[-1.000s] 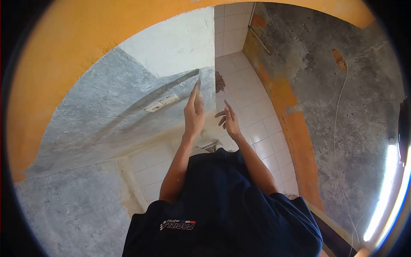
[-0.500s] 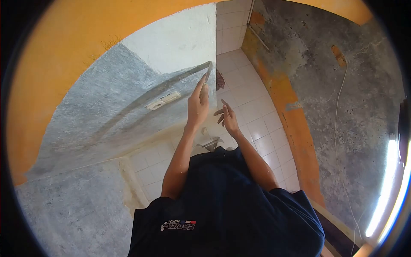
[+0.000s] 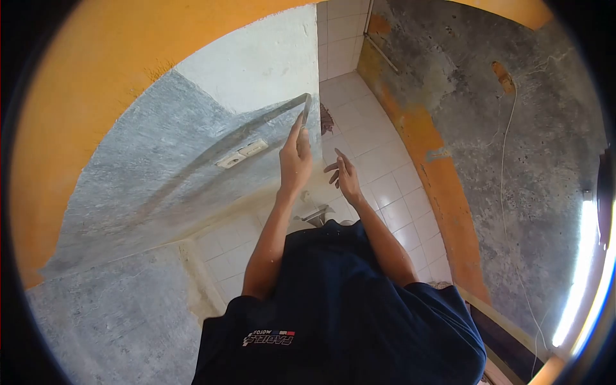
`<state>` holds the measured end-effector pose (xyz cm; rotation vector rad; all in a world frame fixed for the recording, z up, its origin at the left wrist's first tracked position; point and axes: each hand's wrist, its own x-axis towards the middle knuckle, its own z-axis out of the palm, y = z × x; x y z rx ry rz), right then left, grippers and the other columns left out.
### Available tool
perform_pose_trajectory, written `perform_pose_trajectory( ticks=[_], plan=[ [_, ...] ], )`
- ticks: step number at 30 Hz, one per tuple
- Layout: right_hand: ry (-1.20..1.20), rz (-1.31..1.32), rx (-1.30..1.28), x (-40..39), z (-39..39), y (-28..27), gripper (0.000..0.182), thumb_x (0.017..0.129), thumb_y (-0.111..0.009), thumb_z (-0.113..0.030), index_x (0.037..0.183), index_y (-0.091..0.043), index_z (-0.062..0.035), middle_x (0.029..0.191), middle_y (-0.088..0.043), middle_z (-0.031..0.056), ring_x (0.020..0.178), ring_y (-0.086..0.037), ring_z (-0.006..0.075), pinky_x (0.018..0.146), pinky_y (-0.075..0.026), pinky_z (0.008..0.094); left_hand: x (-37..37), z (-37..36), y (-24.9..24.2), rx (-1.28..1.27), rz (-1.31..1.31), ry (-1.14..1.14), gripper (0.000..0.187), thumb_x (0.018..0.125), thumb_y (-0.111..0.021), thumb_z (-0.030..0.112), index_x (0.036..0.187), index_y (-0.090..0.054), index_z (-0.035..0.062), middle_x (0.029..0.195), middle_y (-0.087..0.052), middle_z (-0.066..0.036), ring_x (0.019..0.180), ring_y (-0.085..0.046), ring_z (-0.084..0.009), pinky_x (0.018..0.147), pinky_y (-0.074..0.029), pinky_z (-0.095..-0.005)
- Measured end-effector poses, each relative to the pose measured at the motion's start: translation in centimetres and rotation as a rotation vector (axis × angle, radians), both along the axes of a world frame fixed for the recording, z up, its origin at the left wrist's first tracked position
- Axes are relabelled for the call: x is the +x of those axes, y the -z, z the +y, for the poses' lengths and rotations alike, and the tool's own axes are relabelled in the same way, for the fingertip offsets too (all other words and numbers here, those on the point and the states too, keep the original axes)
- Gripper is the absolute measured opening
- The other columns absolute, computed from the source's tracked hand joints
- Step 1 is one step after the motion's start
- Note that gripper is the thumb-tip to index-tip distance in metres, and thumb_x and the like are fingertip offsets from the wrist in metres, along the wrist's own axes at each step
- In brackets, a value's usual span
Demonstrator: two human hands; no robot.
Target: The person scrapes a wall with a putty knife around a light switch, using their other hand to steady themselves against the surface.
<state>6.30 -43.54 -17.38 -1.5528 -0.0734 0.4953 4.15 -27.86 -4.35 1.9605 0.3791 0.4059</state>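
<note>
My left hand [image 3: 296, 163] is closed around the handle of a flat-bladed scraper [image 3: 307, 108]. Seen nearly edge-on, its grey blade meets the wall [image 3: 256, 74] close to the vertical corner. A dark curved band [image 3: 218, 144] runs down and left across the plaster from the blade, above a double white wall socket [image 3: 242, 154]. Lower and to the right, my right hand [image 3: 347, 179] hangs in the air with fingers apart and nothing in it. Its fingertips look dirty.
White tiles [image 3: 385, 163] cover the floor below. A grey object [image 3: 317, 217] lies near my body, partly hidden. A dark reddish cloth-like thing [image 3: 326, 120] shows past the wall corner. On the right stands a rough grey wall [image 3: 475, 128] with a hanging cable [image 3: 505, 167].
The view has shifted slightly. My left hand keeps the scraper at almost the same spot by the corner, and my right hand stays open in the air.
</note>
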Motion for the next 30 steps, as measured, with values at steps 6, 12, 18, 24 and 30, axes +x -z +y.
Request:
perform_pose_trajectory(
  ticks=[6, 12, 18, 24, 30],
  plan=[
    [-0.016, -0.006, 0.000, -0.3, 0.1, -0.1, 0.064, 0.111, -0.037, -0.047, 0.155, -0.037, -0.0009, 0.090, -0.072, 0.0100, 0.057, -0.061, 0.0117, 0.046, -0.045, 0.0229, -0.4, 1.0, -0.5, -0.035, -0.001, 0.021, 0.044, 0.110, -0.045, 0.025, 0.151, -0.049, 0.0101, 0.137, -0.063, -0.025, 0.121, -0.065, -0.0339, 0.099, -0.049, -0.0398],
    [0.010, -0.009, -0.005, -1.1, 0.7, 0.0, 0.062, 0.111, -0.036, -0.045, 0.155, -0.038, -0.0012, 0.089, -0.072, 0.0092, 0.057, -0.060, 0.0117, 0.046, -0.045, 0.0232, -0.5, 0.1, -1.6, -0.050, 0.016, 0.051, 0.044, 0.110, -0.044, 0.025, 0.150, -0.050, 0.0097, 0.141, -0.060, -0.024, 0.132, -0.057, -0.0384, 0.105, -0.047, -0.0408],
    [-0.033, -0.021, -0.020, -1.4, 1.1, -0.2, 0.061, 0.111, -0.037, -0.044, 0.154, -0.039, -0.0010, 0.090, -0.072, 0.0089, 0.057, -0.060, 0.0116, 0.046, -0.045, 0.0232, -0.3, 0.4, -2.2, 0.011, 0.076, 0.051, 0.043, 0.110, -0.046, 0.024, 0.152, -0.049, 0.0142, 0.124, -0.068, -0.027, 0.089, -0.069, -0.0242, 0.083, -0.052, -0.0369],
    [-0.008, -0.019, -0.010, -1.2, 1.1, 0.2, 0.062, 0.111, -0.038, -0.046, 0.154, -0.040, -0.0014, 0.090, -0.073, 0.0090, 0.057, -0.061, 0.0115, 0.046, -0.046, 0.0240, -1.0, 1.8, -0.8, 0.048, -0.057, 0.027, 0.044, 0.109, -0.047, 0.023, 0.151, -0.050, 0.0086, 0.098, -0.072, -0.020, 0.068, -0.052, -0.0148, 0.070, -0.049, -0.0345],
    [0.006, -0.011, 0.002, -1.0, 0.9, 0.2, 0.062, 0.110, -0.038, -0.046, 0.153, -0.041, -0.0014, 0.089, -0.073, 0.0098, 0.058, -0.061, 0.0115, 0.046, -0.046, 0.0238, -0.4, 1.1, -3.2, 0.004, 0.203, 0.072, 0.043, 0.110, -0.046, 0.022, 0.150, -0.050, 0.0081, 0.124, -0.069, -0.025, 0.099, -0.070, -0.0244, 0.088, -0.051, -0.0354]
  ],
)
